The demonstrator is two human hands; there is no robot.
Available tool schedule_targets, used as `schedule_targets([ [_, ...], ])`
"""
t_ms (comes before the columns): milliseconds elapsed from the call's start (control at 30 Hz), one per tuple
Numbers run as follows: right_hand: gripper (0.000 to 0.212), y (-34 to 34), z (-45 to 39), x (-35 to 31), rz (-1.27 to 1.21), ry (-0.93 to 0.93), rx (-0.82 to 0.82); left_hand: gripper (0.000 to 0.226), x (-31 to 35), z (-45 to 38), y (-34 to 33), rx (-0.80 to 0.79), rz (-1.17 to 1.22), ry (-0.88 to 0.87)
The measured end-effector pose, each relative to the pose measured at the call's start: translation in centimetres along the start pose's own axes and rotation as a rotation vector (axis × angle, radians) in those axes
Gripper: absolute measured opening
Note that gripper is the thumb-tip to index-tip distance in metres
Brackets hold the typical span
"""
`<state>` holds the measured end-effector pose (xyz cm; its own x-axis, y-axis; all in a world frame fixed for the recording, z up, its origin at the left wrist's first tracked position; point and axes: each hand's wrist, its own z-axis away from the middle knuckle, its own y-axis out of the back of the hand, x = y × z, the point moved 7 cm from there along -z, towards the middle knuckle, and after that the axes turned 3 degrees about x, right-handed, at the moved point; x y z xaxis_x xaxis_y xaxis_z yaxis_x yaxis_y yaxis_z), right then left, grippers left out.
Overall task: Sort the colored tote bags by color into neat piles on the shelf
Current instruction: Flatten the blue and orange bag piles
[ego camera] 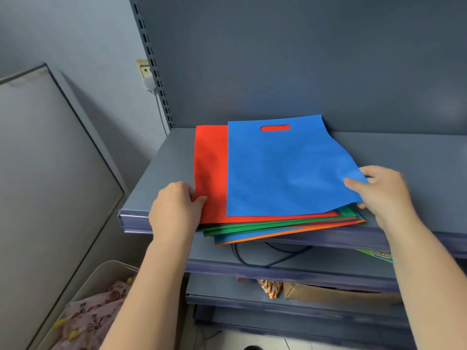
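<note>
The blue bag (285, 168) lay atop the pile on the shelf (404, 157), long axis running front to back, handle slot rearward. Right fingers (353, 184) pinched its near corner; left fingers (199, 199) gripped the red bag (211, 170).

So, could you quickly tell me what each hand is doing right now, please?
Left hand: pinches the near left corner of the red bag.
Right hand: pinches the near right corner of the blue bag.
</note>
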<state>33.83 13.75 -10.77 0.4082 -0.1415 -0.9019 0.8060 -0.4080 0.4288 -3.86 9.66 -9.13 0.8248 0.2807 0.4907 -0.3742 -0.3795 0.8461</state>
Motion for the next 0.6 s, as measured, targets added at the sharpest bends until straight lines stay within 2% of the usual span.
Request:
schedule_targets([
  [133,0.009,1.3,0.9,-0.1,-0.065,0.033,0.058,0.025,0.3,0.1,0.5,0.028,0.007,-0.028],
  [267,0.017,2.2,2.0,-0.8,-0.179,0.078,0.052,0.018,0.9,1.3,2.5,0.187,-0.047,-0.106],
  [367,0.025,2.3,3.6,-1.3,-0.332,0.077,-0.002,0.012,1.0,3.2,4.6,0.322,0.206,-0.202],
  [467,0.027,2.4,5.4,-1.3,-0.522,0.059,-0.055,0.014,-0.5,5.7,6.9,0.449,0.475,-0.119],
  [600,0.024,2.2,8.3,-1.6,-0.746,0.017,-0.165,0.015,-3.2,9.7,9.6,0.585,0.630,-0.049],
])
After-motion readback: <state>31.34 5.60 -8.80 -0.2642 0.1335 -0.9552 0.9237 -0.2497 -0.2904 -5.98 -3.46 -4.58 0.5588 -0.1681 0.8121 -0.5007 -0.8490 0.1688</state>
